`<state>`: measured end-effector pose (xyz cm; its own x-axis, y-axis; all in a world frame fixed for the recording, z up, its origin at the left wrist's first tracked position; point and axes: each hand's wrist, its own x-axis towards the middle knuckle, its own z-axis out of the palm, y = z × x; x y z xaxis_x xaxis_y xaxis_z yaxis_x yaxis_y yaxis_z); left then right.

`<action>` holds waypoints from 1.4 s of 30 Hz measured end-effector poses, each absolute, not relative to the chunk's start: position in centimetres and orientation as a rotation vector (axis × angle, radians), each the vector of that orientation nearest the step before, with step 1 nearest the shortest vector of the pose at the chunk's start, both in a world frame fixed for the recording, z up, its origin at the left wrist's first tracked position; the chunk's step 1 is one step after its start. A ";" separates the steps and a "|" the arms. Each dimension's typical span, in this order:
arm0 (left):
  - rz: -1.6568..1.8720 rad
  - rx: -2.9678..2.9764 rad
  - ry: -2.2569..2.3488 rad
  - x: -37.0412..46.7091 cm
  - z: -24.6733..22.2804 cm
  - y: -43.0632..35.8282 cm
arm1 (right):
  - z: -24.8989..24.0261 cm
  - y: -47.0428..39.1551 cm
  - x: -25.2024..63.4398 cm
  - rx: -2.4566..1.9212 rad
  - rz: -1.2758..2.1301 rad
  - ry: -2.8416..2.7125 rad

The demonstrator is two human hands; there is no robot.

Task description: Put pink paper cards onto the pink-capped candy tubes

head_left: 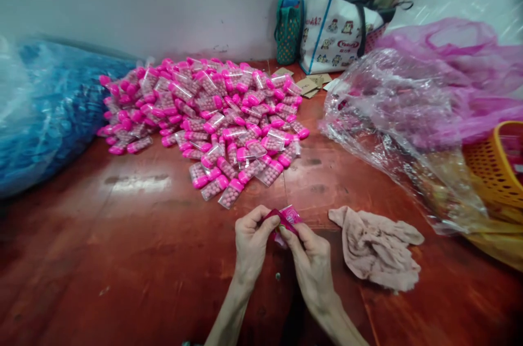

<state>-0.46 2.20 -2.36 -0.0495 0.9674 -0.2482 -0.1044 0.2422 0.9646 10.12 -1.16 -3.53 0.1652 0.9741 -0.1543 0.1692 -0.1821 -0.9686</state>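
Between my two hands is a small dark-pink printed packet (291, 215), pinched from both sides, partly hidden by the fingers. My left hand (252, 237) is closed on its left side, thumb on top. My right hand (312, 253) is closed on its right side, the thumb meeting the left one near the middle. Just beyond the hands lies a big heap of small clear containers (231, 193) with bright pink caps, filled with pale pink beads. To the right of my right hand rests a crumpled beige cloth (379, 248).
A clear sack of blue items (53, 111) stands at the left. Clear and pink plastic bags (445, 79) and a yellow basket (490, 166) are at the right. By the wall are a white tote bag (333, 35), a green bottle holder (286, 35) and cardboard pieces (310, 84).
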 end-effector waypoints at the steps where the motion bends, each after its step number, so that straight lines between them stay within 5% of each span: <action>1: 1.128 0.924 1.298 -0.5 -2.5 2.2 | -3.6 -1.2 9.8 -1.540 1.084 -1.190; 22: 1.223 0.694 1.331 -4.7 -3.3 1.5 | -3.6 0.3 7.1 -1.449 1.229 -1.378; 37: 1.200 0.869 1.263 -9.4 -2.6 0.6 | -2.6 1.3 5.8 -1.350 0.892 -1.906; 42: 1.486 0.541 1.276 -10.6 -2.2 1.1 | -1.8 2.5 5.2 -1.204 0.704 -2.162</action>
<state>-10.64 1.13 -2.22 -0.3429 0.8964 -0.2810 -0.4137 0.1245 0.9019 5.17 2.52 -1.76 -0.4391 0.8720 0.2162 0.5772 0.4582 -0.6759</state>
